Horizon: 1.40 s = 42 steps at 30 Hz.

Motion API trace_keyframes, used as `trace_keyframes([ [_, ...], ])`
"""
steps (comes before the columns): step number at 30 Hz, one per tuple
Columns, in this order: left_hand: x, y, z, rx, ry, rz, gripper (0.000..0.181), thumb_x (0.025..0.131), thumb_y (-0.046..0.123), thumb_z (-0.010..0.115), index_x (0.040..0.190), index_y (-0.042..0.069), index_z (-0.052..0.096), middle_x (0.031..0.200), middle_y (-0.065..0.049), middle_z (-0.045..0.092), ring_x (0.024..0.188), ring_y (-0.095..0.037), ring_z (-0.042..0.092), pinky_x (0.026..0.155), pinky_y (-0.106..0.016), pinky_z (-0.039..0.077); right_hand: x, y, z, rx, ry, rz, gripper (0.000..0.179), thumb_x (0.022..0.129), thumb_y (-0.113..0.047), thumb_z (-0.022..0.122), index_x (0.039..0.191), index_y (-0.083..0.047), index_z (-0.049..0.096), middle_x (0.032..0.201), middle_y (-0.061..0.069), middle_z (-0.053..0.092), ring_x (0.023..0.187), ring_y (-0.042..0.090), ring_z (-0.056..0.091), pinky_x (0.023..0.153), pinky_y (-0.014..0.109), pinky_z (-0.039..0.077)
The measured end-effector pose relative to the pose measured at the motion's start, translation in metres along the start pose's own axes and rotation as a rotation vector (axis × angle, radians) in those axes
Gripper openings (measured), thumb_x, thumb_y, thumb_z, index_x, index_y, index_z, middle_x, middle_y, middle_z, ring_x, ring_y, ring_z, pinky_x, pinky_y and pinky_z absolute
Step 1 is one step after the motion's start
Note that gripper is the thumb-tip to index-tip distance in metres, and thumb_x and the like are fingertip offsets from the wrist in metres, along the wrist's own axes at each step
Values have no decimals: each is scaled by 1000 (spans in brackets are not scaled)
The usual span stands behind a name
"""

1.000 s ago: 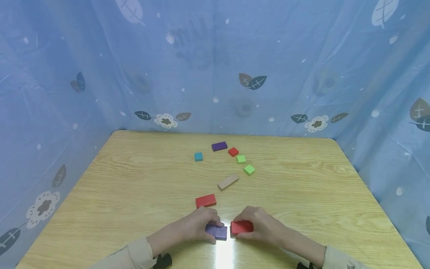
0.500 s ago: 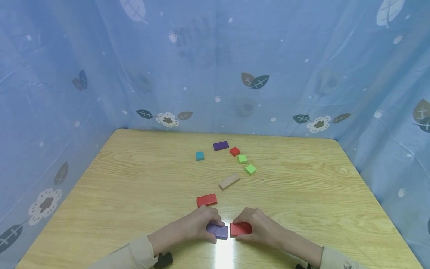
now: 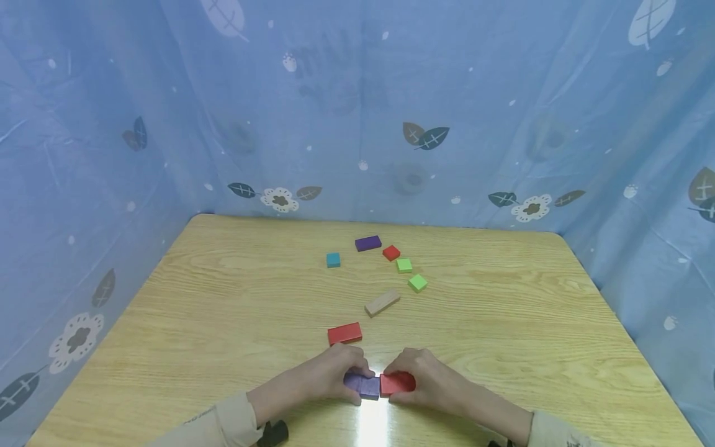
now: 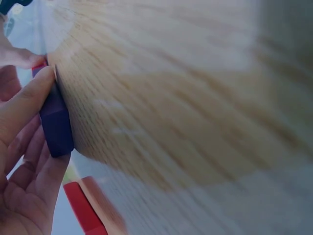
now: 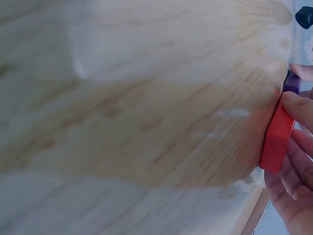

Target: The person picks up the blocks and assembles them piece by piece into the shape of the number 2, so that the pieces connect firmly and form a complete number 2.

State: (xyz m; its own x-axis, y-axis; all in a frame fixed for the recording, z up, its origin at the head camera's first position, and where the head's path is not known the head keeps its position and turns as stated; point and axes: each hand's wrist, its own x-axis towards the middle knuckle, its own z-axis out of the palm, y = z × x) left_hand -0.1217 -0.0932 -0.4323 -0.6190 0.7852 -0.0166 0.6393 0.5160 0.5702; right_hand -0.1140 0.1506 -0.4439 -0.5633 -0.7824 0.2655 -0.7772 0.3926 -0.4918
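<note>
Near the front of the table, my left hand (image 3: 334,372) grips a purple block (image 3: 369,387) between thumb and fingers; a faint line crosses its top. Facing it, my right hand (image 3: 426,377) holds a red block (image 3: 395,383) the same way. The two blocks lie end to end on the tabletop, their facing ends right against each other in the head view. In the left wrist view the thumb lies along the side of the purple block (image 4: 55,117). The right wrist view has the thumb on the red block (image 5: 277,134), whose outer end is exposed.
Just beyond my left hand lies another red block (image 3: 344,333). Farther back are a plain wooden block (image 3: 382,303), two green squares (image 3: 417,283), a small red square (image 3: 391,252), a blue square (image 3: 333,260) and a dark purple block (image 3: 368,243). A blue curtain (image 3: 357,112) hangs behind.
My right hand has slid the red block left, narrowing the gap to the purple block. My left hand has stayed in place on the purple block.
</note>
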Motion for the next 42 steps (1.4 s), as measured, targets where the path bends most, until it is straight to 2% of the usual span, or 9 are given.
trace_keyframes([
  [10, 1, 0, 0, -3, -13, -20, 36, 69, 22, 84, 102, 12, 73, 89, 12, 63, 79, 4, 48, 78, -17, 37, 1, 0, 5, -10, 14, 18, 29, 75, -17, 81, 100, -7, 71, 93, -3, 69, 86, 2, 59, 72, 12, 46],
  [15, 0, -1, 0, 8, 0, 4, 35, 69, 22, 84, 101, 12, 73, 88, 11, 63, 78, 4, 47, 78, -17, 37, 2, -2, 8, 12, 36, 26, 34, 72, -17, 83, 102, -5, 71, 95, -1, 70, 88, 4, 61, 73, 13, 48],
  [22, 1, 0, 1, 17, 24, 44, 35, 67, 22, 85, 99, 12, 73, 85, 10, 63, 76, 4, 46, 75, -16, 36, 10, -6, 15, 24, 89, -6, 38, 69, -23, 85, 100, -5, 72, 93, 0, 72, 87, 6, 63, 74, 14, 48],
  [30, 1, 2, 0, 15, 21, 2, 34, 66, 21, 86, 97, 13, 72, 89, 12, 67, 79, 4, 49, 79, -18, 38, 15, -13, 18, 53, 67, 110, 30, 68, -18, 85, 92, -11, 68, 83, -8, 67, 73, -4, 51, 62, 11, 42],
  [34, 1, 2, -1, 10, 25, -12, 34, 65, 21, 86, 95, 14, 72, 87, 13, 68, 77, 4, 49, 74, -14, 38, 17, -13, 20, 42, 90, 90, 29, 66, -16, 84, 89, -12, 65, 79, -9, 65, 69, -5, 48, 58, 9, 39],
  [42, 1, 0, 1, 12, 28, 10, 35, 65, 22, 86, 96, 14, 72, 86, 12, 66, 76, 5, 49, 73, -13, 38, 18, -13, 19, 84, 80, 89, 29, 64, -12, 84, 84, -13, 64, 75, -9, 66, 66, -5, 50, 55, 9, 38],
])
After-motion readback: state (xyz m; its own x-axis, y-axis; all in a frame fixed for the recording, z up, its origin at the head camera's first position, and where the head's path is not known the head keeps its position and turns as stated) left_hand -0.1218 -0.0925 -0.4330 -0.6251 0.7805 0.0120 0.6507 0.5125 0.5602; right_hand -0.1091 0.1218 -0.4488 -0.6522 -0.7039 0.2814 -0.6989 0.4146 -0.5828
